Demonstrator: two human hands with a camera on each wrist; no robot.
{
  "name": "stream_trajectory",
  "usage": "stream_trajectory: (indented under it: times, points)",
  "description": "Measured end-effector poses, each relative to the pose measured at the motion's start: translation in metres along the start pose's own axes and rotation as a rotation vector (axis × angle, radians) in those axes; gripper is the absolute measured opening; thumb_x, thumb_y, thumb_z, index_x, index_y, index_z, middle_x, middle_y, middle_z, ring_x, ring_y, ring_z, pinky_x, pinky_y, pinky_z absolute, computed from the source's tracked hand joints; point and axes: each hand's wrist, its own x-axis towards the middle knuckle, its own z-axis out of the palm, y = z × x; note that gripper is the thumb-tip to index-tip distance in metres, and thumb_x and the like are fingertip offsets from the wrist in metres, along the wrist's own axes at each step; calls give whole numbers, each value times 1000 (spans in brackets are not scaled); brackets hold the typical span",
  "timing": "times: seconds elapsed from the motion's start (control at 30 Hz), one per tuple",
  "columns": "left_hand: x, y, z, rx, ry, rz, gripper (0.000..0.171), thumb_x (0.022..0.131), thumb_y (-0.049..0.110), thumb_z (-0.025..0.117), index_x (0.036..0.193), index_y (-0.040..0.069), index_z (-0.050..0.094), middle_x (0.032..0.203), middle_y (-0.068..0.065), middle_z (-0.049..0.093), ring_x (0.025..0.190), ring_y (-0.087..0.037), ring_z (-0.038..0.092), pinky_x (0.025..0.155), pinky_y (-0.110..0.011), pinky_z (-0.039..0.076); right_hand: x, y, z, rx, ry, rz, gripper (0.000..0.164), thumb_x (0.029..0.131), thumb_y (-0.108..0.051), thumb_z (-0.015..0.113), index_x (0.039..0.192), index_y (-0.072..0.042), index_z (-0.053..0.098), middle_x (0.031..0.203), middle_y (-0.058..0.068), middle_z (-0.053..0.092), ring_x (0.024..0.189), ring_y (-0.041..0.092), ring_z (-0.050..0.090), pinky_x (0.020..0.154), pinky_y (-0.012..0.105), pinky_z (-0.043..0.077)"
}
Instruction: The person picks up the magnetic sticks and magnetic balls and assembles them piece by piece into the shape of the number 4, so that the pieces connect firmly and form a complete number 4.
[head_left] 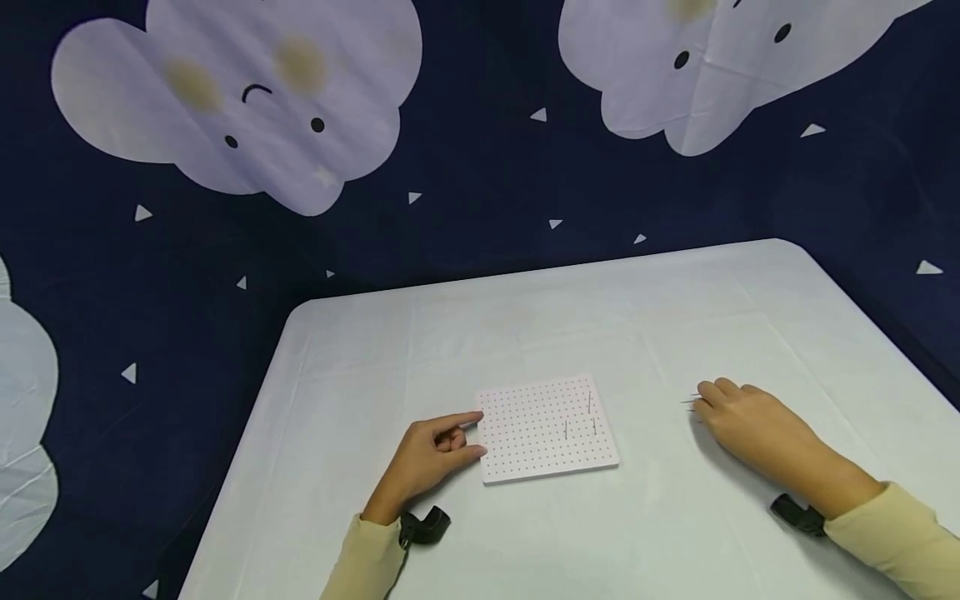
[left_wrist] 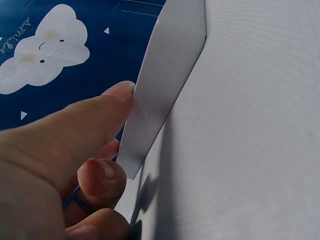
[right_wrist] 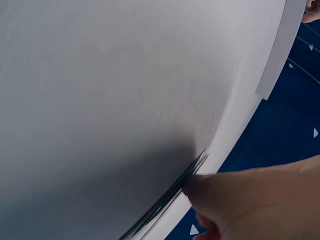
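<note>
A white pegboard point(head_left: 547, 429) with rows of small holes lies flat on the table. Three thin metal pins point(head_left: 566, 430) stand up from its right part. At the board's left edge my left hand point(head_left: 431, 454) rests its extended index fingertip and thumb, the other fingers curled in; the left wrist view shows the thumb point(left_wrist: 95, 112) against the board's side point(left_wrist: 160, 80). To the right of the board, close above the table, my right hand point(head_left: 757, 425) pinches several thin metal pins point(right_wrist: 165, 202). Their tips stick out leftward past the fingertips.
A white cloth point(head_left: 675, 533) covers the table, its far edge rounded at the corners. Behind hangs a dark blue backdrop point(head_left: 480, 225) with clouds and small white triangles. Black wrist devices point(head_left: 426, 527) sit at both sleeves.
</note>
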Motion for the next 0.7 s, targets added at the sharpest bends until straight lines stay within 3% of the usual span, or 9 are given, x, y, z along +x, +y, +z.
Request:
stream_trajectory:
  times: [0.03,0.07,0.17,0.2,0.3,0.37,0.57,0.7]
  points:
    - [0,-1,0,1,-1,0,46,86,28,85,129,21,72,68,11,50,56,-4,34,63,-21,38,0,-1,1,-24,9,2,10,90,15,60,87,6,58,86,16,49,70,26,47,50,37,44]
    - [0,-1,0,2,-1,1,46,86,28,85,129,21,72,68,11,50,56,-4,34,63,-21,38,0,-1,3,-44,21,4,16,98,14,47,87,7,57,85,16,47,69,26,46,48,36,42]
    - [0,-2,1,8,1,2,46,86,29,85,129,21,72,68,11,50,56,-3,33,62,-20,37,0,-2,7,-80,36,14,35,102,7,23,87,8,54,81,16,43,66,25,44,46,35,40]
    - [0,-1,1,9,1,3,46,86,29,85,129,21,72,68,11,50,55,-3,33,62,-20,37,0,-2,7,-76,24,25,33,102,6,24,88,8,53,81,15,42,66,25,44,47,35,40]
    - [0,-1,1,7,0,0,46,86,28,86,129,21,72,68,11,49,56,-3,33,63,-20,38,-1,-1,7,-4,-52,73,7,88,4,51,92,9,54,83,15,45,69,27,48,51,38,45]
    - [0,-1,1,4,0,-1,45,86,28,86,129,21,72,68,11,49,56,-4,33,63,-21,38,-2,0,5,55,-109,111,13,85,3,61,95,8,55,86,15,47,72,28,50,56,41,48]
    - [0,-2,1,5,0,4,45,86,29,85,129,22,72,68,11,50,56,-3,33,63,-21,38,0,5,-1,223,-181,208,12,90,2,63,99,1,56,90,8,48,77,24,50,64,43,48]
    - [0,-3,1,6,3,10,46,86,30,85,130,23,72,68,11,49,55,-3,33,64,-21,39,2,6,-3,344,-141,291,11,94,-3,67,100,-7,59,93,0,52,82,18,52,69,42,49]
